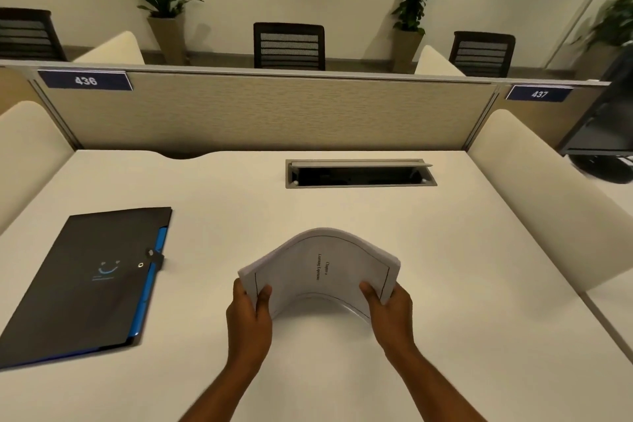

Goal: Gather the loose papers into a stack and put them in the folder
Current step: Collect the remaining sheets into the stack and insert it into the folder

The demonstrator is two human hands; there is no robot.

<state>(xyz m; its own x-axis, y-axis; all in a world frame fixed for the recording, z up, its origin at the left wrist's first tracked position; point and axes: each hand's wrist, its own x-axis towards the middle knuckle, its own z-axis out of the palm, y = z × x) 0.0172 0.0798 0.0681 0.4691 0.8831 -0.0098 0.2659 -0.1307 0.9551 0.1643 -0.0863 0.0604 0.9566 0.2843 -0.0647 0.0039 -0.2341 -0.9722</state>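
while both hands hold it above the desk, the stack of papers (pixel 322 271) bows upward in an arch, its middle raised and its two short ends lower. the left hand (pixel 249 312) grips the stack's left end, thumb on the top sheet and the other fingers hidden beneath. the right hand (pixel 390 308) grips the right end the same way, thumb on top and fingers curled under the edge. the top sheet carries a thin ruled border and a few lines of small print running sideways, too small to read fully. the stack sits over the middle of the desk (pixel 342 370), nearer the front edge than the back.

the folder (pixel 85 281) lies flat and closed toward the left edge of the desk, well apart from the papers. it is dark with a blue strip along its right side, a small snap tab at that side, and a faint smile mark on the cover.

toward the back edge, right of centre, a cable tray (pixel 359 175) is set into the desk surface with its lid tilted open. a beige partition (pixel 267 110) stands along the back edge, with a number plate reading 436 (pixel 85 80) at its left and another reading 437 (pixel 539 93) at its right. beyond it are dark mesh chairs (pixel 289 44) and potted plants (pixel 161 0) against a pale wall.
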